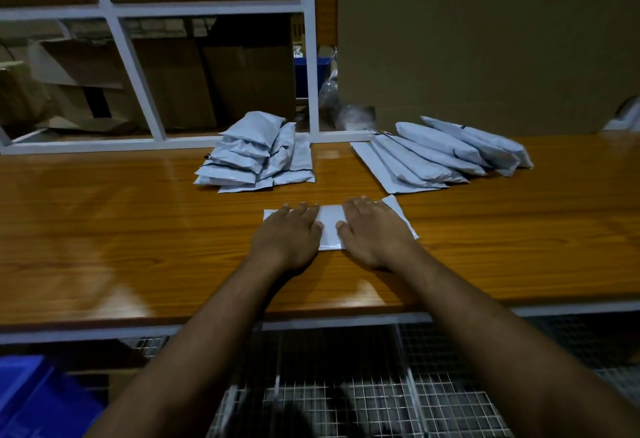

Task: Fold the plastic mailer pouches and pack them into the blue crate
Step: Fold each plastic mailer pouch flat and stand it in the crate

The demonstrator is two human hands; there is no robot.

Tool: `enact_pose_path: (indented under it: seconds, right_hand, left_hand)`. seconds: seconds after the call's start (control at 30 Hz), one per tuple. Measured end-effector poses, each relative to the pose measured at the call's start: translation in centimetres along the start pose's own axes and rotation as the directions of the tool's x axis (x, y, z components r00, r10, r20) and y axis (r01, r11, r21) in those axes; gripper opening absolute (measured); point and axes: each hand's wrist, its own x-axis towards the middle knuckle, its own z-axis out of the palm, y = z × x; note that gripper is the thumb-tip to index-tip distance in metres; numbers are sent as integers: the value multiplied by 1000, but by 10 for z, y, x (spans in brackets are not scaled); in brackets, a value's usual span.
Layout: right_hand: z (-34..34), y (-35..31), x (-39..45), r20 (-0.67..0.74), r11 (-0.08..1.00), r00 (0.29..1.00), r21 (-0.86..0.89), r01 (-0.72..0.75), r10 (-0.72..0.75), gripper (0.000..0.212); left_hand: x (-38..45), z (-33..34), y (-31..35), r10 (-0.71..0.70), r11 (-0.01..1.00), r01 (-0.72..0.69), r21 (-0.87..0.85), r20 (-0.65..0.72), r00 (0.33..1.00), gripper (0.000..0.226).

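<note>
Left hand (289,233), right hand (372,229) flat, pressing pouch (330,226).

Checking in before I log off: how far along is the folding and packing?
Done: a pile of folded pouches sits left of centre on the wooden table. In hand: the left hand and right hand press one mailer pouch flat. Left: a fanned row of unfolded pouches on the right. The visible part of the blue crate shows no pouches, so packing looks unstarted.

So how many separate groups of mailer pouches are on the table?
3: a folded pile at back centre, a fanned row at back right, and one pouch under both hands. Overlap hides individual counts.
</note>
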Motion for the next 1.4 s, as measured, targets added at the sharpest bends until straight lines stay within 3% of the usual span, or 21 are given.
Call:
enact_pose_path:
  seconds: [0.1,0.17,0.3,0.37,0.43,0.5,0.63,0.8,0.87,0.93,1.03,1.07,1.1,1.2,1.27,1.4]
  right_hand:
    - [-3,0,1,16,999,1000,22,24,-25,64]
    - [-6,1,-3,41,994,999,109,20,-25,62]
    - [-25,12,-19,47,910,998,412,-51,34,49]
    - [-30,25,-26,-52,863,996,504,-39,75,44]
    - [-26,37,-24,-185,906,978,423,-7,94,29]
    - [-20,44,-23,-193,970,978,242,-32,80,25]
    - [-14,48,-24,-110,1000,994,12,-19,20,45]
    - [-17,50,-25,53,996,996,-69,-65,68,59]
    - [-18,52,-25,92,998,994,-20,-55,56,60]
    - [-24,53,-27,152,991,986,104,-82,66,61]
    - [-39,59,-29,245,856,960,460,-236,133,69]
    - [-42,61,-26,208,786,963,561,-260,170,74]
    - [-46,59,-23,134,789,977,576,-213,165,70]
    - [-49,40,-16,-71,910,994,412,-46,82,44]
    - [-43,27,-16,-78,910,997,415,8,27,44]
    - [-22,24,-14,-70,959,995,269,89,-73,50]
  left_hand:
    - [7,-4,9,-47,999,44,-28,-128,991,53]
    - [7,-1,17,-12,997,-1,-71,-184,983,48]
    - [8,11,16,24,996,-39,-84,-174,984,49]
    - [9,11,14,23,996,-36,-76,-163,986,50]
    - [8,10,17,25,999,-31,-39,-161,987,51]
    - [7,10,18,10,1000,-12,-12,-141,990,51]
    - [6,7,14,-38,999,36,-27,-79,996,53]
    - [3,5,11,-59,995,56,-80,-36,998,56]
    - [-1,2,7,-29,987,24,-160,-33,999,57]
    - [-7,-2,2,-27,933,-4,-360,-81,996,56]
    - [-16,-5,-4,-64,797,-67,-600,-194,979,52]
    - [-17,-4,-6,-65,807,-87,-585,-233,970,51]
    - [-17,-3,-8,-56,839,-93,-537,-255,965,49]
    - [-14,1,-11,9,951,-71,-302,-202,979,47]
    - [-13,3,-10,48,981,-76,-181,-155,987,48]
    - [-12,-5,-16,51,989,-55,-137,-33,998,52]
